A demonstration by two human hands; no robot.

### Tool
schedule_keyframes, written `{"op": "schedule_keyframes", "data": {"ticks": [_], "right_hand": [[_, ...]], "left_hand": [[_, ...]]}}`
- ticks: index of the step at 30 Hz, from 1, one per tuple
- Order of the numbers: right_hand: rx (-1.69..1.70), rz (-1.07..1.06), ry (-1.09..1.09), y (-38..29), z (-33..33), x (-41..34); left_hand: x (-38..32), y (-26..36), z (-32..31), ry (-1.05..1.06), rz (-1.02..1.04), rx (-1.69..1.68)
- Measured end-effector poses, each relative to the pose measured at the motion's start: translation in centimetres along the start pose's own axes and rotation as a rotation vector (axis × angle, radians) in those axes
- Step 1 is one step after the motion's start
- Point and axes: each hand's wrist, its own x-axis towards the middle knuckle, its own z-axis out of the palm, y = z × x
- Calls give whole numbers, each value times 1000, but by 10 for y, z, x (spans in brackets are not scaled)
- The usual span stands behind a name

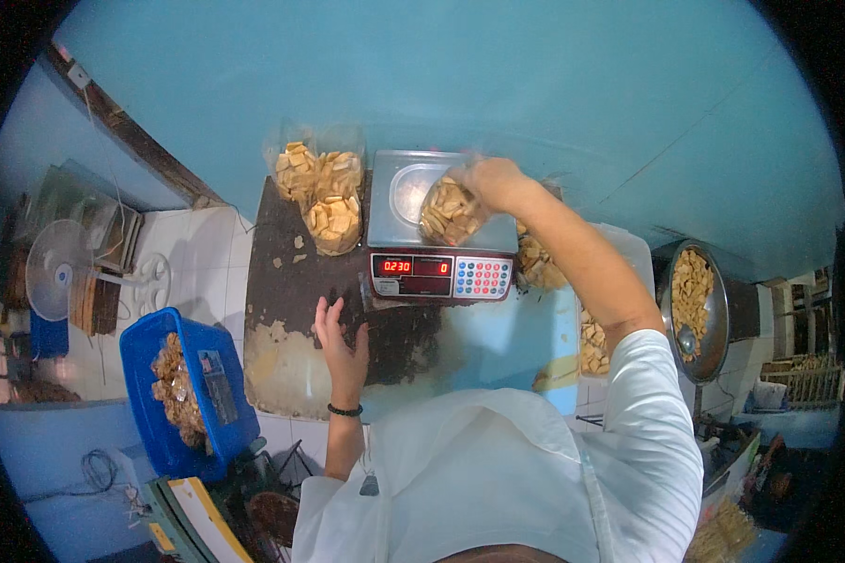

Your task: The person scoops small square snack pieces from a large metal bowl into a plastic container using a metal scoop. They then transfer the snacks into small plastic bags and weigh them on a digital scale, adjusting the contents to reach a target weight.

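My right hand [491, 184] grips the gathered top of a clear plastic bag of pale chips [453, 211], which is over the metal pan of a digital scale [394, 236]. Whether the bag rests on the pan I cannot tell. The scale's red display [414, 267] is lit and reads 0.230 and 0. Below and left of the scale, my left hand [343, 345] is held over the worn table with its fingers apart and nothing in it. Several filled bags [333, 224] stand together left of the scale. More bagged chips [539, 264] sit at its right, partly behind my right arm.
A blue plastic tub [232, 415] with bagged brown food stands at the left, near a white fan [61, 273]. At the right are a clear container of chips [594, 345] and a large metal bowl [720, 317] of chips with a ladle. A blue wall rises behind the table [289, 387].
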Motion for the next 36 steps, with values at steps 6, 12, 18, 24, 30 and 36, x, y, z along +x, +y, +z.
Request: {"op": "schedule_keyframes", "data": {"ticks": [6, 12, 18, 24, 30, 36], "right_hand": [[241, -90, 10, 19, -37, -6], [577, 20, 504, 70, -72, -72], [656, 482, 482, 145, -1, -120], [582, 588, 457, 157, 105, -122], [469, 456, 653, 102, 40, -115], [210, -193, 313, -18, -28, -63]], "left_hand": [[0, 3, -1, 23, -11, -22], [1, 4, -6, 29, -12, -12], [2, 7, -4, 29, 1, 24], [2, 13, 1, -6, -40, 43], [7, 17, 7, 3, 8, 25], [20, 36, 38, -107, 156, -48]]}}
